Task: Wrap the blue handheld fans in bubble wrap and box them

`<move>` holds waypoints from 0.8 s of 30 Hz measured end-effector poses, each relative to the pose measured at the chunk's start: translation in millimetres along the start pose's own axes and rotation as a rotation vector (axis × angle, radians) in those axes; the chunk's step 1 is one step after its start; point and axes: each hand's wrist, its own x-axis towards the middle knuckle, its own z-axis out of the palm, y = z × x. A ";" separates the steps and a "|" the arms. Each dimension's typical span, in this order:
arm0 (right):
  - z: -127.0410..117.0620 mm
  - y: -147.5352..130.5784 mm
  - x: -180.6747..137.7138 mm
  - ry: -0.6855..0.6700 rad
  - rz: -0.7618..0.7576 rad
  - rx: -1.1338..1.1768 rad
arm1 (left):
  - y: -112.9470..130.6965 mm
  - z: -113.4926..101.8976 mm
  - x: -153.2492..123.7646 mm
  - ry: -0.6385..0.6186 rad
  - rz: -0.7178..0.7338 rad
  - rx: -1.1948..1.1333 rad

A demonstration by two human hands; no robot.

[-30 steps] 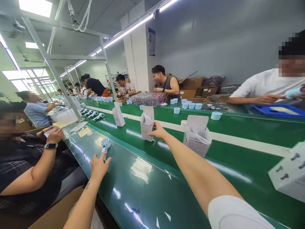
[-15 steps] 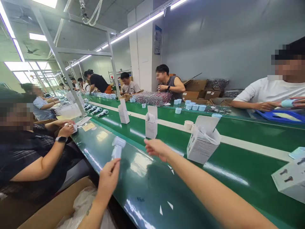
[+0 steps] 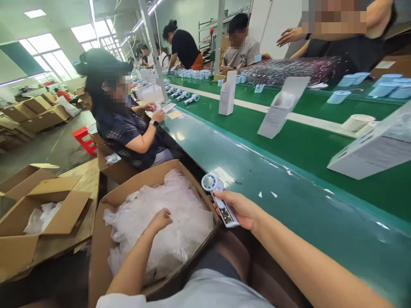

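Observation:
In my right hand [image 3: 242, 207] is a pale blue handheld fan [image 3: 209, 182], held by its handle at the table's near edge. The fan's round head points up and left, and dark and gold-coloured detail shows along the handle. My left hand [image 3: 161, 220] is over a cardboard box, its fingers curled down at the heap of clear plastic bags [image 3: 189, 218]. Whether a bag is caught between those fingers is hidden. The open cardboard box [image 3: 96, 239] stands just left of the table, in front of my body.
Open white boxes [image 3: 227, 96] stand along the green conveyor [image 3: 302, 149] beyond the table [image 3: 205, 137]. A co-worker [image 3: 128, 128] sits ahead on the left. More cardboard boxes [image 3: 64, 218] stand at the left. Small white scraps [image 3: 274, 194] lie on the table.
The fan has passed from my left hand to my right. My left hand has moved down into the box of bags, and the view has turned left and downward.

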 end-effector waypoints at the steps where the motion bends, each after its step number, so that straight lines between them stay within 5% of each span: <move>1: 2.6 16.1 -0.5 -0.014 0.039 0.005 | -8.1 8.7 -0.9 -0.036 0.001 0.010; 5: 2.6 69.3 -0.9 0.000 0.105 0.037 | -3.2 46.1 -2.6 -0.201 0.162 0.002; 9: -20.0 81.3 -12.0 0.050 0.071 0.097 | 17.9 50.9 -17.9 -0.330 0.402 -0.040; 16: -52.5 84.8 -40.0 0.055 0.127 0.238 | 34.6 39.9 -46.9 -0.237 0.349 -0.196; 21: -59.3 108.7 -45.1 -0.216 0.152 0.307 | 50.9 37.8 -55.8 -0.048 0.164 -0.533; 24: -53.8 117.2 -43.3 -0.418 0.101 0.280 | 69.4 38.5 -68.2 0.088 0.165 -0.545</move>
